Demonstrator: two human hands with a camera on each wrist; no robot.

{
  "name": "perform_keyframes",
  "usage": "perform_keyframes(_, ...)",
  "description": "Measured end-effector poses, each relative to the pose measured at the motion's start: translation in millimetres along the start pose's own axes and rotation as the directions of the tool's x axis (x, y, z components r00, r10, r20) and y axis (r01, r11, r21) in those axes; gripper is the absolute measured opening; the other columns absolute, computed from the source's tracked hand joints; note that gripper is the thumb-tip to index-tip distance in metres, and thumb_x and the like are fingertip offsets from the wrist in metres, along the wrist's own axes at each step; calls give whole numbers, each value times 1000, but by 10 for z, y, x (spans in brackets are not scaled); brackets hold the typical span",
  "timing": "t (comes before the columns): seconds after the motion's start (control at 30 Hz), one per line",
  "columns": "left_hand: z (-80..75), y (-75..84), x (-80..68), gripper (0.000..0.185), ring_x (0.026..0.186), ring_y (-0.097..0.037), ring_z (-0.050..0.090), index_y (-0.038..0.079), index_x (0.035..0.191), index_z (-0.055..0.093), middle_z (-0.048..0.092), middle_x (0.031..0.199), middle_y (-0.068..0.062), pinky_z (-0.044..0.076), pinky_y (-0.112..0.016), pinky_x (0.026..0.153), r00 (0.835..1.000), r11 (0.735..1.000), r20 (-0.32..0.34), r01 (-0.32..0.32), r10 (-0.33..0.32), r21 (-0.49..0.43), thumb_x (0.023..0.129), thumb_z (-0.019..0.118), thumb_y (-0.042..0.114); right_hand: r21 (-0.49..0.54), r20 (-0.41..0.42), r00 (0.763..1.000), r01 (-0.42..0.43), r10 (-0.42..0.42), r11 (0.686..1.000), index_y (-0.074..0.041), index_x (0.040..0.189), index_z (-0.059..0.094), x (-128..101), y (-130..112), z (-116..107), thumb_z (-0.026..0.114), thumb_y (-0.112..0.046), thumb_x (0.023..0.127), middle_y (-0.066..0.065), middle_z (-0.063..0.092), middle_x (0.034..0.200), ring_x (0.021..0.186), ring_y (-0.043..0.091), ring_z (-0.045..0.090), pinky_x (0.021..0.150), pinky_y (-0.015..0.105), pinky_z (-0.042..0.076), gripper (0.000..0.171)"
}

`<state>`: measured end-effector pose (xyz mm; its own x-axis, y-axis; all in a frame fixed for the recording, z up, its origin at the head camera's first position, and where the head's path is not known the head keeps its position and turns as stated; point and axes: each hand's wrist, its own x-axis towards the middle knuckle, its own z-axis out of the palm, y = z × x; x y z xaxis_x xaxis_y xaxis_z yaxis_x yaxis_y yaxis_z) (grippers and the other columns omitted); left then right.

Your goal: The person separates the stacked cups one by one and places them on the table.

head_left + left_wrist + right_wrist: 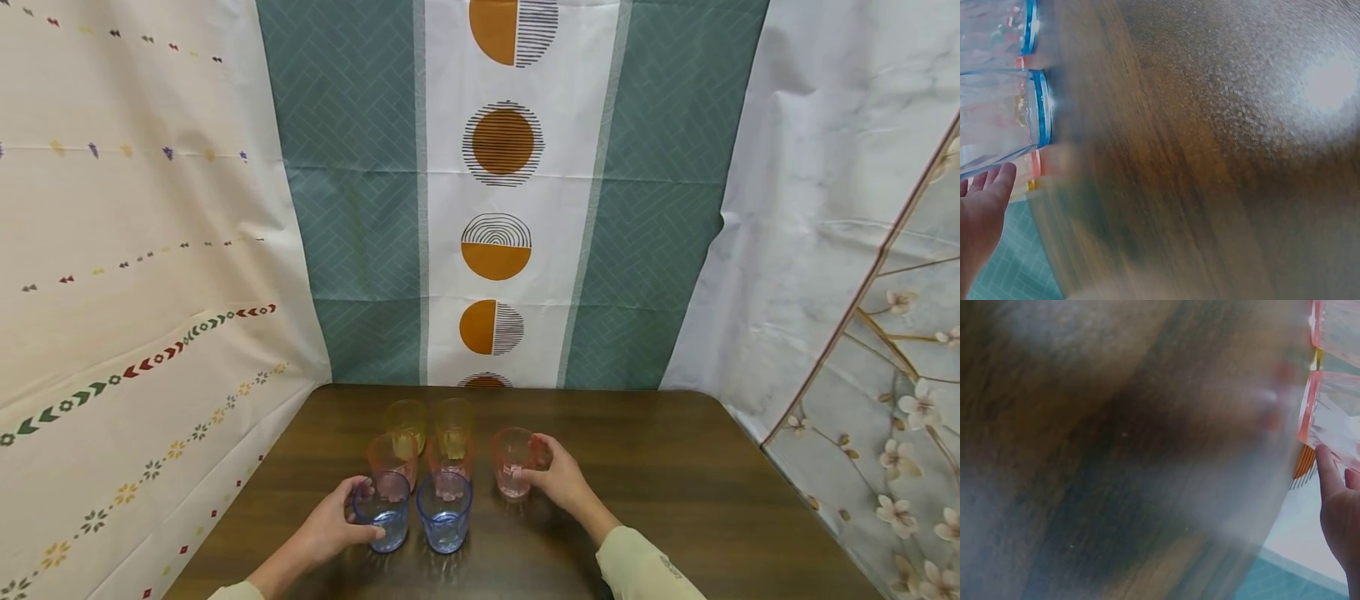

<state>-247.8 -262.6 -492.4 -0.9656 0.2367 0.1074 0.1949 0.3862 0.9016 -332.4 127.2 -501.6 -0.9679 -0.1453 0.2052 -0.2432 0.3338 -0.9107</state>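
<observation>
On the brown table stand clear tumblers tinted blue, pink and yellow. My left hand (330, 521) holds the left blue tumbler (389, 523), thumb at its near side and fingers round its far left side. Just right of it stands a second blue tumbler (444, 525). My right hand (562, 479) grips a pink tumbler (510, 467) from the right, thumb and fingers on its side. In the right wrist view, fingers (1330, 478) lie against this pink tumbler (1335, 419). The left wrist view has fingers (1000, 187) along the blue tumbler (997, 119).
Behind the blue tumblers stand two pink tumblers, one left (384, 454) and one right (457, 458). Farther back are two yellow tumblers, left (407, 411) and right (454, 412). The wooden table (660, 492) ends at a patterned curtain (367, 250), with cloths at both sides.
</observation>
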Motion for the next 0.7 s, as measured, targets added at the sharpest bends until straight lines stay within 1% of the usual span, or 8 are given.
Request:
perform_keyframes(0.17,-3,-23,13,85,120,-51,52,-17,138,30,46,134,-33,53,-37,91,1000,999,31,-6,7,-51,76,85,5,-37,41,999,13,-11,999,4,139,45,-29,52,8,86,-20,79,22,55,136,121,40,57,91,45,53,76)
perform_keyframes(0.4,-2,-38,-7,89,123,-52,49,-18,139,29,45,135,-33,50,-42,96,1000,1000,22,16,-15,-23,76,85,7,-48,68,997,31,-28,998,4,140,44,-54,87,6,86,-23,79,23,54,136,121,41,57,92,48,53,78)
perform_keyframes(0.57,-4,-26,-5,88,121,-54,50,-18,140,26,45,135,-37,53,-40,92,999,999,44,17,-15,-39,78,84,7,-59,72,997,25,-21,998,4,141,43,-49,102,-1,85,-23,79,23,54,137,122,41,57,93,48,52,80)
perform_keyframes(0.7,-6,-6,-5,87,121,-55,50,-18,139,27,47,133,-36,53,-43,93,999,1000,49,15,-13,-21,78,84,8,-96,87,996,14,-5,995,6,141,43,-63,114,-14,86,-26,79,26,55,134,119,40,58,92,48,53,82)
